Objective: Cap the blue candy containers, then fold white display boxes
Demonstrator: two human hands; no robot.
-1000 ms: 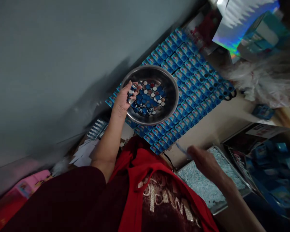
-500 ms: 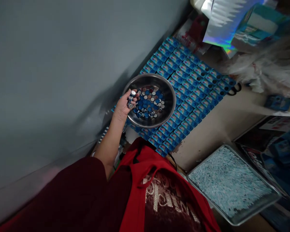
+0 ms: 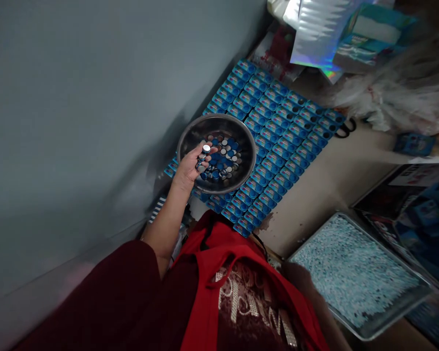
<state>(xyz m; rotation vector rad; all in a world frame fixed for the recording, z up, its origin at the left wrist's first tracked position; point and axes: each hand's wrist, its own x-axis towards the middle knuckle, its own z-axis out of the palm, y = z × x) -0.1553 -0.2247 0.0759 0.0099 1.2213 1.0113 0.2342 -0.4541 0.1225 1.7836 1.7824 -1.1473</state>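
My left hand point(image 3: 190, 168) is over the near left rim of a round steel bowl point(image 3: 248, 161). Its fingers are curled around several small round metal discs point(image 3: 206, 148), silver on the faces that show. Inside the bowl lies a loose heap of similar discs point(image 3: 221, 158), blue, silver and brownish. The bowl stands on rows of small blue printed packs point(image 3: 269, 161), each with a round spot at one end. At the lower right, a blurred dark shape that looks like my right hand point(image 3: 300, 279) is beside the red apron; its fingers cannot be made out.
A grey wall point(image 3: 76, 97) borders the left. A metal tray point(image 3: 366, 336) of pale blue-white granules is at the lower right. Clear plastic bags point(image 3: 398, 97), black scissors handles point(image 3: 347, 127) and shiny silver packaging point(image 3: 314, 34) are to the right and far side.
My left hand has moved slightly right and down against the bowl, still holding the discs. A blurred right limb has come into view beside the apron. The whole view has shifted a little.
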